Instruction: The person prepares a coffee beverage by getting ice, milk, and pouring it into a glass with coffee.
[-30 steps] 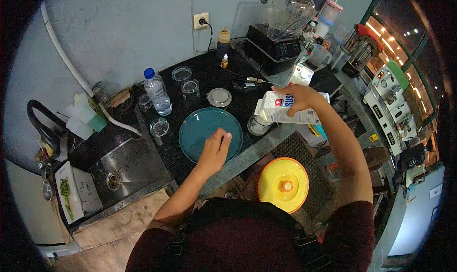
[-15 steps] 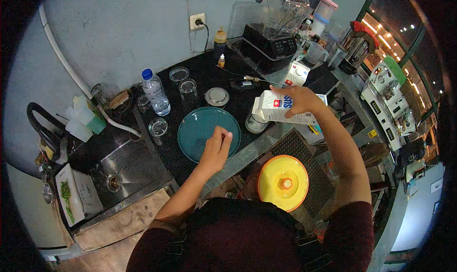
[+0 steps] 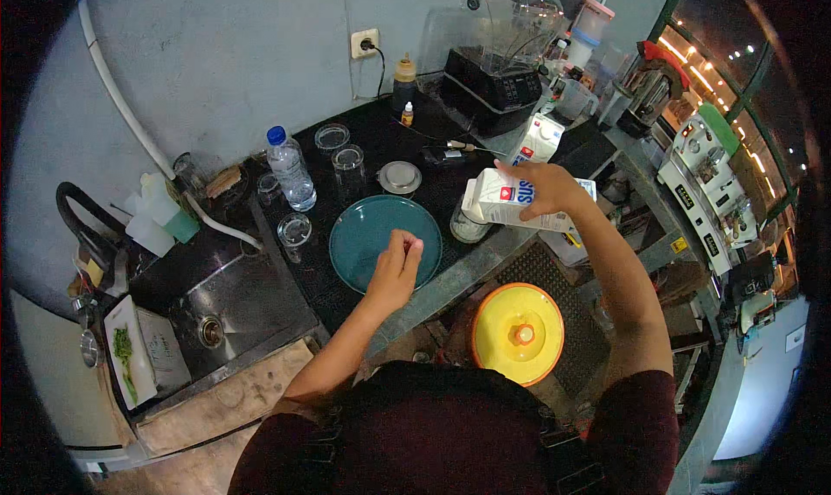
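My right hand point(image 3: 554, 190) grips a white milk carton point(image 3: 500, 189) with blue and red print, tipped onto its side. Its top end lies over a clear glass point(image 3: 468, 229) near the counter's front edge; whether milk is flowing out cannot be seen. Behind it stands a second white carton point(image 3: 544, 131). My left hand point(image 3: 398, 270) hovers over the near part of a round teal plate point(image 3: 359, 235), fingers curled together; anything inside them is hidden. Beyond the plate sits a small round metal lid or dish point(image 3: 399, 177).
Left of the plate are a blue-capped water bottle point(image 3: 293, 170) and several glasses point(image 3: 349, 170). A sink point(image 3: 251, 300) lies further left. At the back stand sauce bottles point(image 3: 404, 84) and a blender point(image 3: 493, 80). A yellow lidded bucket point(image 3: 518, 339) stands below the counter edge, near my right arm.
The whole view has shifted slightly, so the counter things appear a little further right. My right hand keeps the carton tipped over the glass, and my left hand stays curled over the plate.
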Tool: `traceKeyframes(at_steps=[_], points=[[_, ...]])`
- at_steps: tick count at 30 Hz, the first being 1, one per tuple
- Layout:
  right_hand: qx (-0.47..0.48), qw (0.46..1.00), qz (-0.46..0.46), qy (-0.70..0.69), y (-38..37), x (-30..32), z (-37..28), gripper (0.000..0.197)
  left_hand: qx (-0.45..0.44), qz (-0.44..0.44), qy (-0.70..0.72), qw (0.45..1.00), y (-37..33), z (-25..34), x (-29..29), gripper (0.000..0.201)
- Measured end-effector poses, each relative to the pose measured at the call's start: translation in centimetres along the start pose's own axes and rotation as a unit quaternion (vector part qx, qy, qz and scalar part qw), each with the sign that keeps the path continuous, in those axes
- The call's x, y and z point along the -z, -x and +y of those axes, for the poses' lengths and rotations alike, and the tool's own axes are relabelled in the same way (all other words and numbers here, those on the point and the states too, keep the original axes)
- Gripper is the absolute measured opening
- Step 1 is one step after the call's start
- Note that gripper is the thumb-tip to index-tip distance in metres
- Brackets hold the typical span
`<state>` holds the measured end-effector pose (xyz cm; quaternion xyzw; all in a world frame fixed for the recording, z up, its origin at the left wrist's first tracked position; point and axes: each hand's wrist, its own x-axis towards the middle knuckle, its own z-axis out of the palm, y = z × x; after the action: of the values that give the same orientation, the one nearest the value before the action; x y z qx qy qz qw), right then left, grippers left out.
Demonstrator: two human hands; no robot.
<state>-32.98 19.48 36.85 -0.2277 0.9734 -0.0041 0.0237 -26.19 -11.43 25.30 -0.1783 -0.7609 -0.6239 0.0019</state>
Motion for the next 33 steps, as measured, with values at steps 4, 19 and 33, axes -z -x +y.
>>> traceKeyframes(at_steps=[4,19,33], points=[[-0.03,0.999,-0.015,-0.007,0.5,-0.4,0.2,0.109,-0.006,-0.001,-0.016,1.0,-0.1,0.1,0.1,0.023],[-0.01,0.83,0.287,-0.479,7.8,-10.3,-3.6,0.109,-0.022,-0.068,0.197,0.978,-4.4,-1.1,-1.6,0.027],[-0.087,0.765,0.386,-0.507,13.8,-12.4,-16.4,0.112,-0.078,-0.225,0.156,0.959,-1.4,5.8,-1.4,0.029]])
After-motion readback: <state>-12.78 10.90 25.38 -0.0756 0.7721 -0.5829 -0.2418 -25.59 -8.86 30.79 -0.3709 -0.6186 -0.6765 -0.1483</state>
